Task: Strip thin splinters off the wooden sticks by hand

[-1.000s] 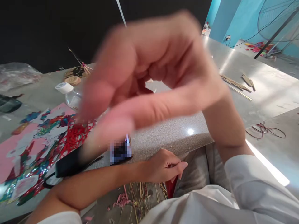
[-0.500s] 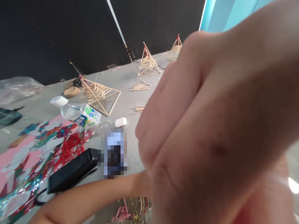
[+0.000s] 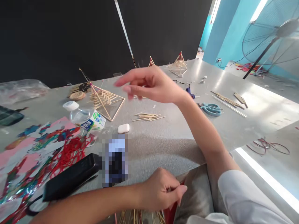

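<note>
Right hand [image 3: 151, 85] hovers spread over bench [image 3: 163, 140] | loose wooden sticks [image 3: 147, 116] at 6 o'clock, unused | stick pyramid [image 3: 106, 101] built | left hand [image 3: 161, 193] grip pinched, contents hidden

Bright daylight, glare at right

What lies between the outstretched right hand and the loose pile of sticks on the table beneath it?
Nothing visible. The right hand hovers open above the table, and the pile of sticks lies uncovered just below and in front of it.
</note>
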### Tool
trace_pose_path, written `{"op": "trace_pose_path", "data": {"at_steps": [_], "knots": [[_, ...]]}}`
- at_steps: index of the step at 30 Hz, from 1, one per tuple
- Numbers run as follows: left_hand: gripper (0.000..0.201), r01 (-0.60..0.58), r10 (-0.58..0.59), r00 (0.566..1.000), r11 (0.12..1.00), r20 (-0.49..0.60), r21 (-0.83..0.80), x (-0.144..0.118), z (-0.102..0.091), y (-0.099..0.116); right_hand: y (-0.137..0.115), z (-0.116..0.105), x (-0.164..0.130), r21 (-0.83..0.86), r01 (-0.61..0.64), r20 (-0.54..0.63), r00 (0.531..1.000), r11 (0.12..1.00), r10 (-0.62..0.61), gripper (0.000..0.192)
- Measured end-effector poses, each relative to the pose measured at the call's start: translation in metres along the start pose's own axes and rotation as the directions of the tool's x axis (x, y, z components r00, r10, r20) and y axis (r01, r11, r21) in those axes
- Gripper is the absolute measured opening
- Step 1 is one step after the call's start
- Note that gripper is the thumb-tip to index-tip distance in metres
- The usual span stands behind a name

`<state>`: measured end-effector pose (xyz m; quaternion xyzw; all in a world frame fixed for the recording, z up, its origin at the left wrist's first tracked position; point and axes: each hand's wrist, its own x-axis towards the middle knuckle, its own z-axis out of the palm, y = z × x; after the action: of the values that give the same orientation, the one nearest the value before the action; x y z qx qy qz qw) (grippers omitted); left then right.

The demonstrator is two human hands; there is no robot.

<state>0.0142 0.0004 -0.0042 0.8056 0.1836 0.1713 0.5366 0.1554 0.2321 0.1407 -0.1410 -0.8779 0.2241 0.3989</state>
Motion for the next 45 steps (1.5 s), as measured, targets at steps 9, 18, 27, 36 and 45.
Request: {"op": "trace_pose_path", "data": {"at_steps": [9,18,27,36,45], "knots": [[0.056,-0.044,0.044,0.999,0.999,0.016,0.013,0.001,0.009,-0.014,0.159,0.055,0.016,-0.779,-0.471,-0.069,0.721,0.414,0.69,0.036],[0.057,0.022,-0.022,1.0,1.0,0.014,0.002,0.004,0.008,-0.01,0.167,0.066,0.017,-0.86,-0.319,0.046,0.728,0.398,0.684,0.035],[0.068,0.162,-0.158,0.987,0.963,0.039,-0.214,0.003,-0.003,0.0,0.082,0.029,-0.034,-0.78,-0.464,-0.142,0.785,0.42,0.603,0.043],[0.08,0.207,-0.396,0.911,0.685,-0.118,-0.698,0.018,-0.019,-0.015,-0.089,0.038,-0.251,0.069,-0.472,0.002,0.881,0.879,0.473,0.038],[0.061,0.348,-0.466,0.856,0.838,-0.221,-0.42,0.013,-0.019,0.002,-0.103,0.07,-0.271,0.293,-0.563,-0.246,0.737,0.773,0.63,0.044]]}}
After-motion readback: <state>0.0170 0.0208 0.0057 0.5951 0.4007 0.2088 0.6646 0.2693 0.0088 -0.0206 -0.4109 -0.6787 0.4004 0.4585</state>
